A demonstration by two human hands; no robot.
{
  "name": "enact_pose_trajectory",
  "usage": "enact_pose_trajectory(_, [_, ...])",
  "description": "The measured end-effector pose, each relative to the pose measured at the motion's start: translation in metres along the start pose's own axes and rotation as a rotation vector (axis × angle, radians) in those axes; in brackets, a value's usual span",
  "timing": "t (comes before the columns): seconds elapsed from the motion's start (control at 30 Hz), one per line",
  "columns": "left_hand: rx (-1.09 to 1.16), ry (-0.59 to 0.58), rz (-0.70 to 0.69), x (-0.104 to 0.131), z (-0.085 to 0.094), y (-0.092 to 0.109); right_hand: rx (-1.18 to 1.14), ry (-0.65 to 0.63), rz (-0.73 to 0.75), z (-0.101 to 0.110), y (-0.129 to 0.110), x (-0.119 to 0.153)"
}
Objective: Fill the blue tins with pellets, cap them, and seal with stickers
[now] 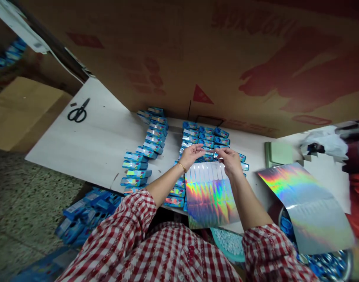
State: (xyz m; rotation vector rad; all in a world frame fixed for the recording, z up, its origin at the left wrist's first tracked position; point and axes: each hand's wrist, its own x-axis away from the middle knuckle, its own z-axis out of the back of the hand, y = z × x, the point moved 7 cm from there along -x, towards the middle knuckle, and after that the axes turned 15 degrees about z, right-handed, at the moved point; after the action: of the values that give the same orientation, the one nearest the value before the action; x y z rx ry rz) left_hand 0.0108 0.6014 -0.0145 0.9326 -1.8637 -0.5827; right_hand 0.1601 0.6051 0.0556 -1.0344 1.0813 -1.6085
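My left hand has its fingers spread slightly above the middle rows of small blue packs. My right hand is pinched, its fingertips near the left ones; a thin clear strip seems to stretch between the two hands, too small to make out surely. Just below both hands lies a shiny rainbow-coloured sheet with pale strips along its top. Further left, a curved column of blue packs with labels stands on the white table.
A large cardboard box walls off the table's back. Black scissors lie at the left. On the right are a second shiny sheet, a green box and plastic bags. A bowl of white beads sits below the table edge.
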Motion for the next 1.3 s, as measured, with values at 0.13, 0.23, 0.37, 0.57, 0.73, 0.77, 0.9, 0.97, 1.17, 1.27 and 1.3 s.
enact_pose_trajectory(0.13, [0.003,0.113,-0.022,-0.015,0.037,0.012,0.039,0.081,0.055,-0.029,0.008,-0.016])
enact_pose_trajectory(0.23, [-0.055,0.22,-0.083,-0.031,0.069,0.036,0.124,0.129,0.173,-0.057,0.013,-0.033])
enact_pose_trajectory(0.37, [-0.277,0.331,-0.104,-0.062,0.102,0.067,0.335,0.143,0.271,-0.093,0.018,-0.06])
enact_pose_trajectory(0.57, [-0.434,0.529,-0.13,-0.101,0.129,0.085,0.675,0.115,0.383,-0.12,0.011,-0.093])
enact_pose_trajectory(0.73, [-0.459,0.56,-0.143,-0.118,0.127,0.079,0.899,0.101,0.402,-0.129,0.013,-0.101])
enact_pose_trajectory(0.77, [-0.471,0.56,-0.136,-0.121,0.126,0.077,0.925,0.096,0.416,-0.131,0.013,-0.102])
enact_pose_trajectory(0.9, [-0.546,0.615,-0.061,-0.128,0.131,0.065,0.994,0.082,0.453,-0.13,0.014,-0.102])
enact_pose_trajectory(0.97, [-0.575,0.667,-0.046,-0.119,0.134,0.06,1.054,0.007,0.494,-0.126,0.012,-0.099])
enact_pose_trajectory(1.17, [-0.981,0.562,-0.367,-0.016,0.085,0.033,1.188,-0.39,0.837,-0.138,0.006,-0.07])
enact_pose_trajectory(1.27, [-1.344,0.379,-0.412,0.032,0.046,-0.005,1.214,-0.486,0.914,-0.152,0.015,-0.06])
enact_pose_trajectory(1.3, [-1.425,0.349,-0.396,0.04,0.04,-0.016,1.222,-0.486,0.906,-0.156,0.018,-0.058])
